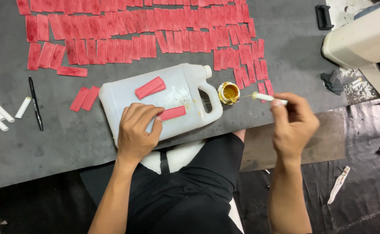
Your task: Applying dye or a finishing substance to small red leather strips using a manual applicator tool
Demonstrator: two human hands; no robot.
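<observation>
Pinning red strip [172, 113] flat on jug [164, 97] with left hand [138, 130], right hand [295, 123] pinching white stick [268, 98] just past glue pot [228, 93], jug serving as raised pad on table [34, 143].

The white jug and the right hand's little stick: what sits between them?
A small open pot of yellow glue, right beside the white jug, in the head view.

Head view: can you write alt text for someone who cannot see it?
The left hand presses a red strip onto a white plastic jug lying flat on a grey table, while the right hand holds a small white applicator beside an open pot of yellow glue. Rows of red strips lie beyond.
</observation>
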